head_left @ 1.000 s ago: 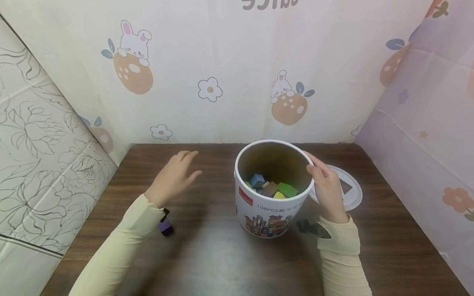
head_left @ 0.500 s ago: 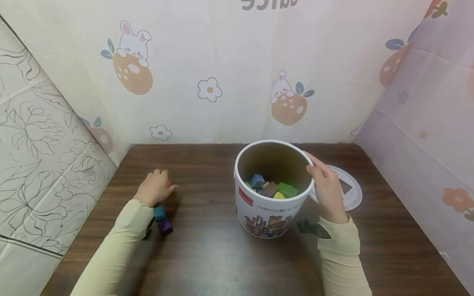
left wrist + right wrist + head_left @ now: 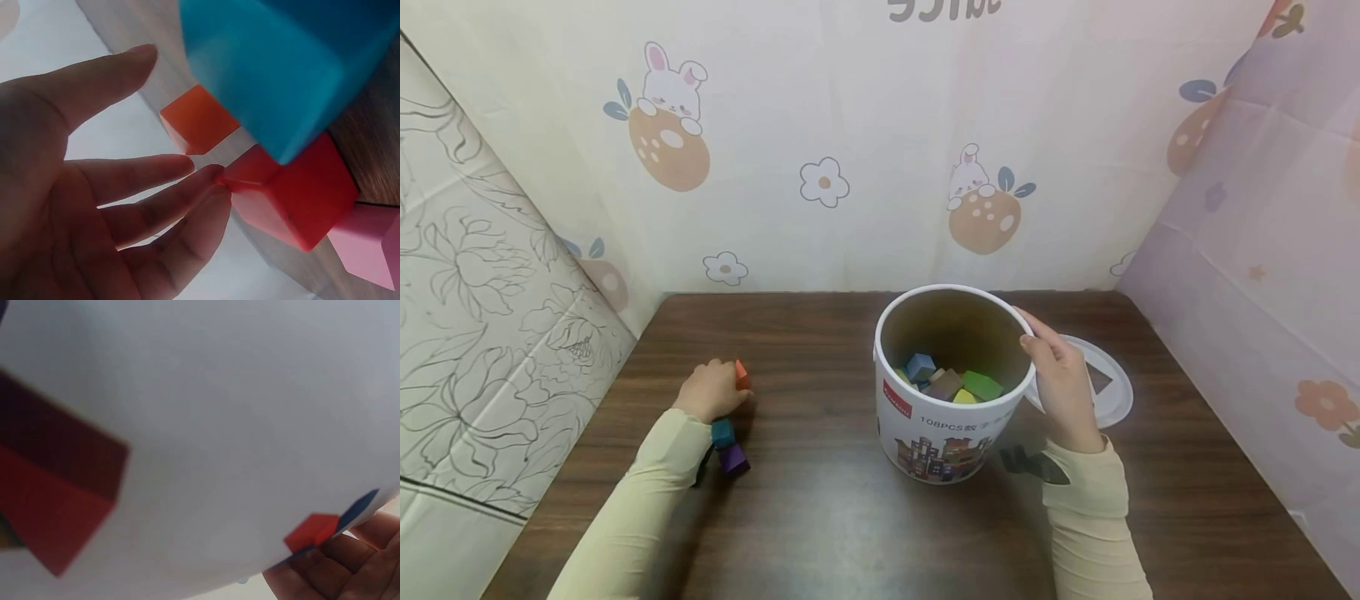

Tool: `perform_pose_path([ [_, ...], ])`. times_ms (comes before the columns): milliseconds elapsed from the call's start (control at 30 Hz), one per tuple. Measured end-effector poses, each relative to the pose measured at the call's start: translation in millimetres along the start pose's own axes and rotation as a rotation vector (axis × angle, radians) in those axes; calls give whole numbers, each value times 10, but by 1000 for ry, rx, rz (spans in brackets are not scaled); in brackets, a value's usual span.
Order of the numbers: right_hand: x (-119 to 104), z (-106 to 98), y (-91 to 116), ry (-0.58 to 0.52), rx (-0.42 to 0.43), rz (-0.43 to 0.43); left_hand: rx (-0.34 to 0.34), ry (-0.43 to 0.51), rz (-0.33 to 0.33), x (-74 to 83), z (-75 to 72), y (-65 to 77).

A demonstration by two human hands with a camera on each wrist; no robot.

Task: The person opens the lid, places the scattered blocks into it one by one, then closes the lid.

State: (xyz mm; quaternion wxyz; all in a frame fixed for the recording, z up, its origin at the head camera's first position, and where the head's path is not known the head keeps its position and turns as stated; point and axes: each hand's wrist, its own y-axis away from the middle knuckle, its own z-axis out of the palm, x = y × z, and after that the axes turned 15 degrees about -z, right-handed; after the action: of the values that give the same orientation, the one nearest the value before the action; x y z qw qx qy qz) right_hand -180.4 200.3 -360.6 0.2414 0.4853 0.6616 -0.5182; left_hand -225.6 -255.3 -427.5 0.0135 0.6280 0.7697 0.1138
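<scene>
My left hand [image 3: 711,390] is low over the left of the table. In the left wrist view, its fingertips [image 3: 215,187] are right at a red block [image 3: 300,194], with the thumb held apart. An orange block [image 3: 742,375] shows past the hand, and a teal block [image 3: 722,433] and a purple block [image 3: 733,459] lie by the wrist. A pink block [image 3: 369,240] sits beside the red one. My right hand [image 3: 1066,387] grips the rim of a white printed bucket [image 3: 951,442], thumb over the edge. Inside are several coloured blocks [image 3: 946,385].
A white round lid [image 3: 1116,392] lies on the table behind the right hand. The dark wooden table [image 3: 835,533] meets a patterned cloth backdrop [image 3: 880,225] at its far edge, with more hanging cloth on both sides.
My left hand has moved left and down from above the table to the blocks, bringing the teal and orange blocks into view. The right hand and bucket have stayed put.
</scene>
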Motion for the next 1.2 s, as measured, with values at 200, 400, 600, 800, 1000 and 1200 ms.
perform_pose_path([
  [200, 1, 5, 4, -7, 5, 9, 16, 9, -6, 5, 9, 2],
  [400, 7, 1, 4, -7, 12, 11, 32, 10, -17, 11, 5, -62],
  [600, 10, 2, -1, -7, 6, 12, 22, -8, -63, 16, 15, -156],
  [800, 6, 10, -6, -1, 5, 14, 20, -10, -77, -6, 14, -196],
  [1000, 5, 10, -6, -2, 7, 12, 2, 16, -72, -10, -11, -201],
  [1200, 6, 7, -3, -2, 8, 12, -35, 34, -93, -15, -4, -251],
])
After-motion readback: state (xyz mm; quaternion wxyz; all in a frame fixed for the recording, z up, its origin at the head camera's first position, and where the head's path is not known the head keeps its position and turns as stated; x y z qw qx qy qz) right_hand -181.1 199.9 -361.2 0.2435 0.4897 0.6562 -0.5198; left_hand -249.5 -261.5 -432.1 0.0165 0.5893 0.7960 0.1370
